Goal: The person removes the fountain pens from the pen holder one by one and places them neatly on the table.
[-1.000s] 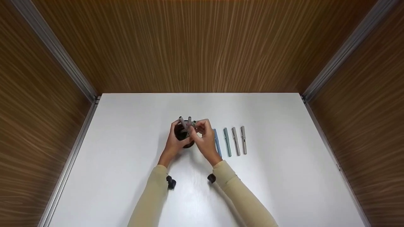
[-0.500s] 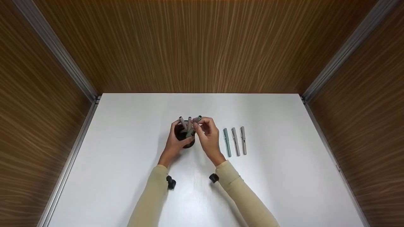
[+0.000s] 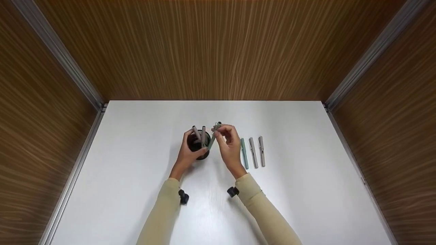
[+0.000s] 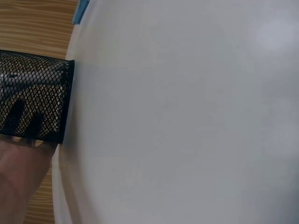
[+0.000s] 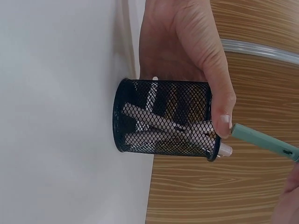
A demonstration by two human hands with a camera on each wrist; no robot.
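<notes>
At the middle of the white tabletop [image 3: 136, 177] stood a black mesh pen cup [image 3: 198, 147], upright. The left hand [image 3: 185, 154] was wrapped round its near and left side, fingers curled against the mesh; the right wrist view showed the thumb lying across the cup wall up to the rim. Two grey pens [image 3: 200, 135] stood inside, leaning apart.

The right hand [image 3: 230, 146] was just to the right of the cup, pinching a green pen [image 3: 213, 136] near its upper end between thumb and fingertips. That pen's long axis ran on a slant: its upper end leaned up and away to the right, above the fingers, while its lower end pointed down and left toward the cup mouth. In the right wrist view its tip lay at the rim, just beside the left thumb; whether it was within the rim or just outside could not be told.

To the right of that hand three more pens lay flat on the tabletop, side by side and nearly parallel, their long axes running away from the person: a teal pen [image 3: 244, 153] nearest the right hand, then a grey pen [image 3: 253, 152], then a pale grey pen [image 3: 261, 151]. These lay well apart from the left hand.
</notes>
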